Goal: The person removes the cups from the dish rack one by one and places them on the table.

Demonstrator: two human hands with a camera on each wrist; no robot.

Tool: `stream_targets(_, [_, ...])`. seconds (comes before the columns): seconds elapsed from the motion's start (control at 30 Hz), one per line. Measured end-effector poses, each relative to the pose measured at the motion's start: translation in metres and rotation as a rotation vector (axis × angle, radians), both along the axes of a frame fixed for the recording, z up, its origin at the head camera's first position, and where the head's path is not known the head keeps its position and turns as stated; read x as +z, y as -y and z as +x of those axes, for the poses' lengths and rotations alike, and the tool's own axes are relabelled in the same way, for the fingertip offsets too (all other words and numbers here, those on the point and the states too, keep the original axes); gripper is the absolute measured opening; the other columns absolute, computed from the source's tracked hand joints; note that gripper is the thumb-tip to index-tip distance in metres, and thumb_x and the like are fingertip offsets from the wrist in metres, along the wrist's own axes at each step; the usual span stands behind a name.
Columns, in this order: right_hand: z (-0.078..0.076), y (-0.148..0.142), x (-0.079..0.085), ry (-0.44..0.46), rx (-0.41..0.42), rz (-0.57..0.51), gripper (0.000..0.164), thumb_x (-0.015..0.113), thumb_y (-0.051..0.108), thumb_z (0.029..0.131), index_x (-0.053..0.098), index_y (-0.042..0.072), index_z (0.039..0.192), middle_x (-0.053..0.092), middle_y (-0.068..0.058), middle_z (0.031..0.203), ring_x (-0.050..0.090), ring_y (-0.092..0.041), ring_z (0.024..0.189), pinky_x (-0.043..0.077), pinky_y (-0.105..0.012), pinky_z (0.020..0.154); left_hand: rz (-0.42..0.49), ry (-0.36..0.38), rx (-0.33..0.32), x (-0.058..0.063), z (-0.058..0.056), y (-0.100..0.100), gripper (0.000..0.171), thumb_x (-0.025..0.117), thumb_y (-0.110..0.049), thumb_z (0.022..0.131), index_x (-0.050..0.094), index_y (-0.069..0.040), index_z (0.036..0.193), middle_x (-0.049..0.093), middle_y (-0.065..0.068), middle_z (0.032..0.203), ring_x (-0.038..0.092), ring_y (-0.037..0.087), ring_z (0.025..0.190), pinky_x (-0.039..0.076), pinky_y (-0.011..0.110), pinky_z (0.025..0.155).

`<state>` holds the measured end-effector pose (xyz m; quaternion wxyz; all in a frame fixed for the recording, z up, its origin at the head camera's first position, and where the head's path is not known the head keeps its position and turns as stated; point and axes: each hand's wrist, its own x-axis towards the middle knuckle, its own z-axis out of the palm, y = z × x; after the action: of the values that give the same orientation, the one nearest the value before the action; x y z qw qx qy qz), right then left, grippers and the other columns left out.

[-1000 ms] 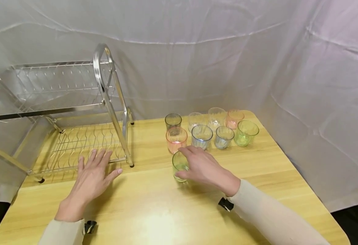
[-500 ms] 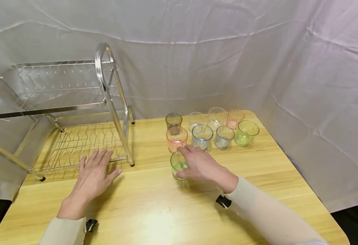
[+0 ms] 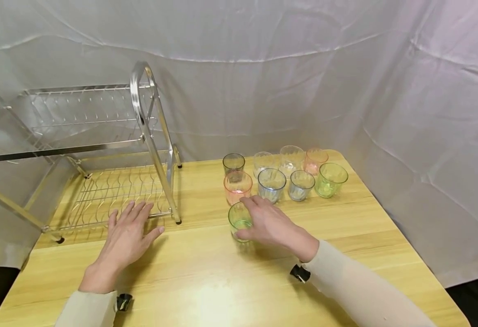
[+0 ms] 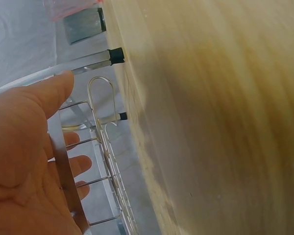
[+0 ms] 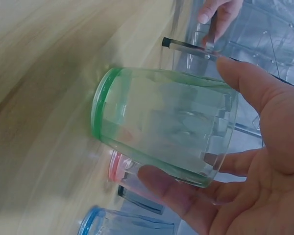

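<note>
My right hand [image 3: 269, 225] holds a green-tinted clear glass [image 3: 239, 221] from its right side. In the right wrist view the thumb lies along one side of the glass [image 5: 166, 122] and the fingers along the other, its green base close to the wooden table. Fairly straight fingers of my left hand [image 3: 126, 236] reach over the front bar of the metal dish rack's lower tier [image 3: 116, 190], thumb spread to the right. The left wrist view shows that rack bar [image 4: 63, 166] crossing in front of the fingers. Just behind the green glass stands a pink glass [image 3: 237, 188].
Behind and right are a dark grey glass [image 3: 233, 164], blue glass [image 3: 271, 185], grey-blue glass [image 3: 301, 185], yellow-green glass [image 3: 331, 180], another pink glass [image 3: 316, 162] and two clear ones. The two-tier rack's upright [image 3: 157, 154] rises at left. Grey cloth [image 3: 243, 100] surrounds the table [image 3: 173, 272].
The view tilts slightly. Both hands keep nearly the same place, the right one still holding the green glass, which has barely moved.
</note>
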<state>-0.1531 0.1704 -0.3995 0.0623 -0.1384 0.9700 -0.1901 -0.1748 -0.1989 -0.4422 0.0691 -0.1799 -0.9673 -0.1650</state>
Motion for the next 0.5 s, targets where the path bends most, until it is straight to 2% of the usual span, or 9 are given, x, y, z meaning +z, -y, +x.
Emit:
stream_targets(0.27, [-0.0002, -0.0007, -0.001, -0.04, 0.022, -0.017, 0.092, 0.085, 0.046, 0.084, 0.045, 0.009, 0.158, 0.052, -0.022, 0.153, 0.057, -0.044, 0.134, 0.052, -0.058, 0.109, -0.005, -0.005, 0.005, 0.0005, -0.0019, 0.001, 0.078, 0.071, -0.044, 0.1, 0.043, 0.001, 0.157, 0.039, 0.033, 0.16, 0.028, 0.058, 0.15, 0.011, 0.081, 0.117])
stream_targets(0.5, [-0.0025, -0.0004, -0.0007, -0.046, 0.006, -0.014, 0.092, 0.086, 0.049, 0.084, 0.047, 0.01, 0.157, 0.051, -0.022, 0.154, 0.055, -0.044, 0.136, 0.05, -0.058, 0.112, -0.01, 0.013, 0.003, 0.0031, -0.0041, 0.0008, 0.079, 0.07, -0.045, 0.1, 0.042, 0.001, 0.157, 0.037, 0.033, 0.161, 0.027, 0.058, 0.151, 0.01, 0.081, 0.118])
